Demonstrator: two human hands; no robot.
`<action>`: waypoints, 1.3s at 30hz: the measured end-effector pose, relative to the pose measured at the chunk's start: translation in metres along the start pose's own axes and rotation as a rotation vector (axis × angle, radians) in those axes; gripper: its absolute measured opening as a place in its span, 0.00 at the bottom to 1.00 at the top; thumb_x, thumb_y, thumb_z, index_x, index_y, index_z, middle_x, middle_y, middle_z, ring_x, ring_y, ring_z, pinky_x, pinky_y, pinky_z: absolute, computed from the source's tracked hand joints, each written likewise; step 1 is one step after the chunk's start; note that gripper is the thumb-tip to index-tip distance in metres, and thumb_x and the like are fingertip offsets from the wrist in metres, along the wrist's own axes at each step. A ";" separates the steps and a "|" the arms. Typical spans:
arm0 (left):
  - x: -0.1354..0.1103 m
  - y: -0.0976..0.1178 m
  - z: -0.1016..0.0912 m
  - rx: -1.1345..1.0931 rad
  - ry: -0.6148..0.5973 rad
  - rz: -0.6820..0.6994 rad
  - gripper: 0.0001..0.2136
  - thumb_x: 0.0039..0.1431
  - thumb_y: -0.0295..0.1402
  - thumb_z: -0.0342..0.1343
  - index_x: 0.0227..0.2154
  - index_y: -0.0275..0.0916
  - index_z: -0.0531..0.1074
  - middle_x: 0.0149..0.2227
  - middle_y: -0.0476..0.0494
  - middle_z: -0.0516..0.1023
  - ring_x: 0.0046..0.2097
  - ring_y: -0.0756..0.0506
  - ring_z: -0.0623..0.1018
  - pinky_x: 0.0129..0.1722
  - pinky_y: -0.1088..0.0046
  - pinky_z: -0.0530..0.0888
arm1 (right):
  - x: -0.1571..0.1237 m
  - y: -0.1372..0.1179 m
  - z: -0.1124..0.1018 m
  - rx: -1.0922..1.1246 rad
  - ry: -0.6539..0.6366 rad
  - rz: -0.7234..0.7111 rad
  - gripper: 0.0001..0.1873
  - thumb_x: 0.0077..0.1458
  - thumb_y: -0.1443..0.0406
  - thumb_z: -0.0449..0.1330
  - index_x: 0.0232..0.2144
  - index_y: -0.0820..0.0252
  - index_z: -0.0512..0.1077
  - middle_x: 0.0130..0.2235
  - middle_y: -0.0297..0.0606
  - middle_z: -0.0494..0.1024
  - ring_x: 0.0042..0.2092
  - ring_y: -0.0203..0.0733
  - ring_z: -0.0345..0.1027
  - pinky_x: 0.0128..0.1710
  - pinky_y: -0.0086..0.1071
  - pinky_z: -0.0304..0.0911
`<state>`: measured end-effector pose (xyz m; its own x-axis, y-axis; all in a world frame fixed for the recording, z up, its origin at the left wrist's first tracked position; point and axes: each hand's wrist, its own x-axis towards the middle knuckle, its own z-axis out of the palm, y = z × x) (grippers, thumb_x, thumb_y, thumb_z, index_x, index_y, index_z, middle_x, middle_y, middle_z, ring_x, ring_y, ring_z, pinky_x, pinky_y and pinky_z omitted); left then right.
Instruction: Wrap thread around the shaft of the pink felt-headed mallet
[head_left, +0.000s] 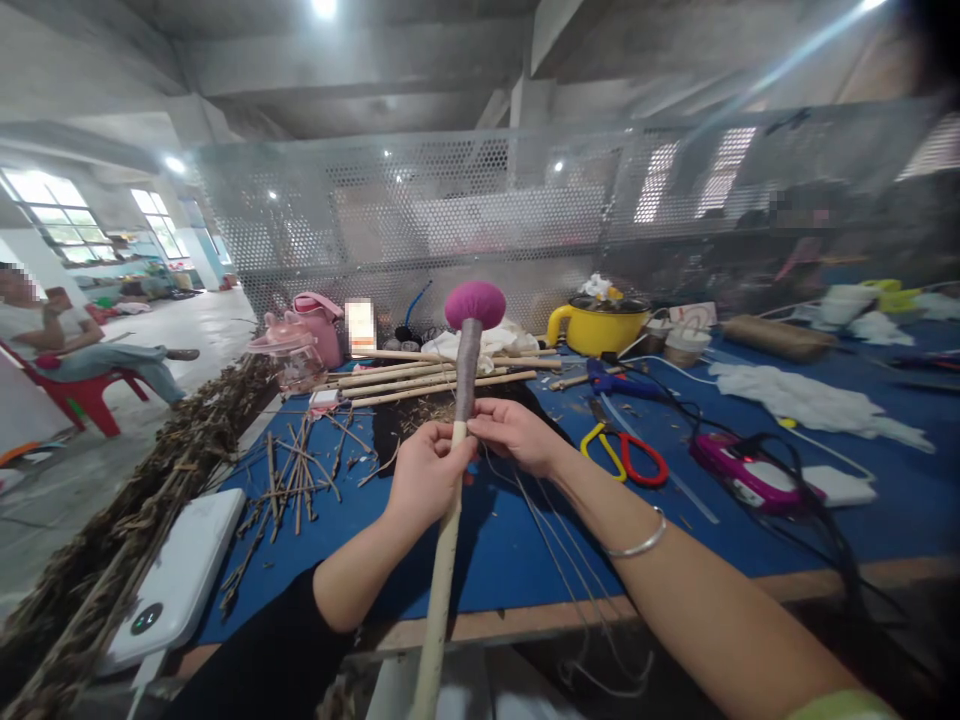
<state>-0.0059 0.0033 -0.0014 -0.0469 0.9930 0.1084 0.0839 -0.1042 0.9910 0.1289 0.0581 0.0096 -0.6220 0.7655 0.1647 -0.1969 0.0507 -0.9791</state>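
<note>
A pale wooden stick slants up through the middle of the view, topped by a round purple cloth-covered head. Below that head, grey cord is wound closely around the stick. My left hand is wrapped round the stick just under the winding. At the winding's lower end, my right hand pinches the cord against the stick. Loose strands of cord hang from the right hand over the table's front edge.
On the blue table lie wooden sticks, twigs, scissors, a blue glue gun and a magenta device. A yellow pot stands behind. A white power bank lies left. A person sits far left.
</note>
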 end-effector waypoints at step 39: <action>-0.010 -0.001 0.008 -0.162 -0.091 0.039 0.15 0.49 0.43 0.54 0.31 0.37 0.62 0.22 0.52 0.70 0.14 0.57 0.64 0.11 0.83 0.62 | 0.000 0.009 -0.019 0.144 -0.059 0.061 0.19 0.43 0.62 0.63 0.39 0.64 0.67 0.15 0.22 0.56 0.15 0.24 0.38 0.14 0.22 0.34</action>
<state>0.0019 -0.0057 -0.0038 0.0445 0.9882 0.1463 -0.0775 -0.1426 0.9867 0.1415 0.0711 -0.0017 -0.6784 0.7254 0.1167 -0.2613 -0.0898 -0.9611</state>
